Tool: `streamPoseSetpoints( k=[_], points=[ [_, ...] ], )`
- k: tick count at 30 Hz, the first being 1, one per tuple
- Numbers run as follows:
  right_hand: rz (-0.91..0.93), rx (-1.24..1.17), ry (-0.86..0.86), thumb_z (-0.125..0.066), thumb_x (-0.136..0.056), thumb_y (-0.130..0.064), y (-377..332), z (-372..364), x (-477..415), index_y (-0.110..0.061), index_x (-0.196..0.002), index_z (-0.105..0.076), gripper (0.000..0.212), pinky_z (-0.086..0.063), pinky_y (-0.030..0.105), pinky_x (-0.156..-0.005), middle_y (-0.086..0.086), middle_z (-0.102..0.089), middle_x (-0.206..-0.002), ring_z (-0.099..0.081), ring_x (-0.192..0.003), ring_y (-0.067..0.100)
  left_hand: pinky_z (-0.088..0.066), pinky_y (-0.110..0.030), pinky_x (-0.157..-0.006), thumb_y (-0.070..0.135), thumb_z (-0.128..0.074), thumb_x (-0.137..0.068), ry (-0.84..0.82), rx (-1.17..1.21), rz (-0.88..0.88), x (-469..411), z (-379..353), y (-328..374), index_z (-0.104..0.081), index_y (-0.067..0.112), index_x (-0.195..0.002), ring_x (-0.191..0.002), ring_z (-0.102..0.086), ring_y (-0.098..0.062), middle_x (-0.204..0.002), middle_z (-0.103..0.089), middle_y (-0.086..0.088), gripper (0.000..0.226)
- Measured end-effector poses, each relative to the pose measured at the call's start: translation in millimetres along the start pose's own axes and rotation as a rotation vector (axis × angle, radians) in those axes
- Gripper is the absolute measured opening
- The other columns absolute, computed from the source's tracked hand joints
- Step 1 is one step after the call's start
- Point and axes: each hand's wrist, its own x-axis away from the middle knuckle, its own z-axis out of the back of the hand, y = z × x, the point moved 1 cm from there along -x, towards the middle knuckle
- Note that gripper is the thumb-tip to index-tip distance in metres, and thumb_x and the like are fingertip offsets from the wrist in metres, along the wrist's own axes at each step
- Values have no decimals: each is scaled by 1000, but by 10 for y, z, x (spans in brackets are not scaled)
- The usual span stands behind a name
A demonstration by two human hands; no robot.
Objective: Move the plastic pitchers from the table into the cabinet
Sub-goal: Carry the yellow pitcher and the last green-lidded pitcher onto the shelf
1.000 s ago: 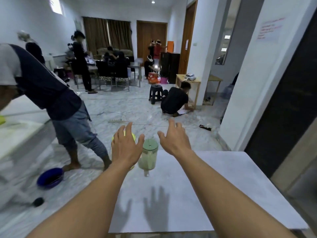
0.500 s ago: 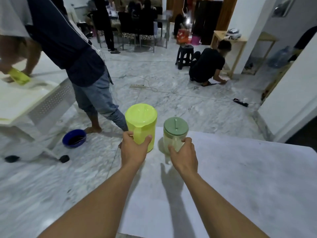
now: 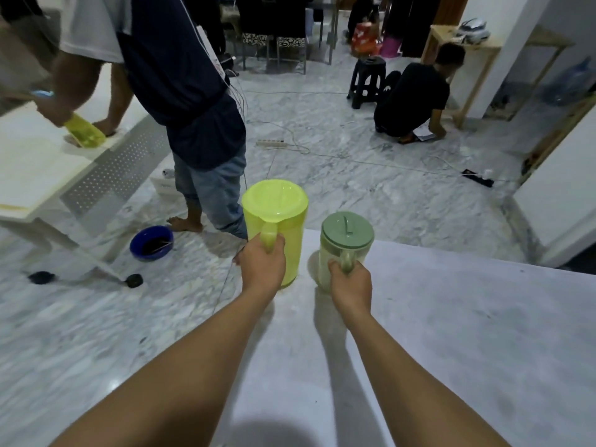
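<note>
Two plastic pitchers stand at the far left corner of the white table (image 3: 451, 333). The bigger one is a lime-yellow pitcher (image 3: 277, 217) with a matching lid; my left hand (image 3: 262, 266) is closed around its handle. To its right is a smaller clear pitcher with a green lid (image 3: 345, 237); my right hand (image 3: 350, 287) grips its handle. Both pitchers look upright, and I cannot tell if their bases touch the table. No cabinet is in view.
A person in a dark shirt and jeans (image 3: 193, 101) bends over a white table (image 3: 48, 169) just left of the pitchers. A blue bowl (image 3: 151, 242) lies on the marble floor. Another person (image 3: 411, 104) crouches farther back by a black stool (image 3: 367, 80). Cables and a power strip (image 3: 271, 144) cross the floor.
My open hands came down from above the pitchers and closed on the two handles. The view tilted down and moved closer to the table corner.
</note>
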Motion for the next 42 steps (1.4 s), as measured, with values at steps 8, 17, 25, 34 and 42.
streamPoseSetpoints(
  k=[8,17,25,34,42],
  points=[
    [35,-47,72,-64,-88,-31,-442,571,146,-11,-86,-63,20,-52,39,-75,5,-66,-80,-65,-82,30,-41,-39,-60,29,-57,-91,-6,-20,-149,-37,226,617,-48,11,-61,-64,-56,-33,-60,-55,-10,36],
    [109,-171,339,-61,-85,-26,-1098,1788,879,-13,-72,-55,19,-43,32,-60,9,-62,-71,-58,-64,26,-33,-35,-57,24,-57,-91,-167,85,-313,704,261,1766,-41,13,-56,-63,-49,-32,-55,-46,-7,40],
    [159,-183,632,-61,-84,-21,-1271,3027,2120,-12,-70,-49,20,-32,29,-53,7,-47,-62,-43,-54,20,-39,-39,-58,26,-56,-92,-401,186,-527,1918,264,2616,-47,5,-61,-62,-50,-32,-59,-49,-12,38],
    [161,-148,1032,-63,-82,-23,-1047,4343,3786,-8,-77,-68,17,-48,34,-62,8,-68,-72,-63,-69,24,-36,-33,-56,29,-55,-92,-789,293,-709,3701,225,3246,-53,6,-62,-62,-52,-30,-62,-55,-12,38],
    [45,-142,1351,-64,-73,-33,-587,5442,5388,-18,-70,-64,15,-53,40,-70,7,-68,-73,-62,-70,27,-34,-31,-50,29,-56,-92,-1057,381,-831,5507,312,3596,-53,7,-59,-54,-48,-21,-58,-51,-6,40]
  ],
)
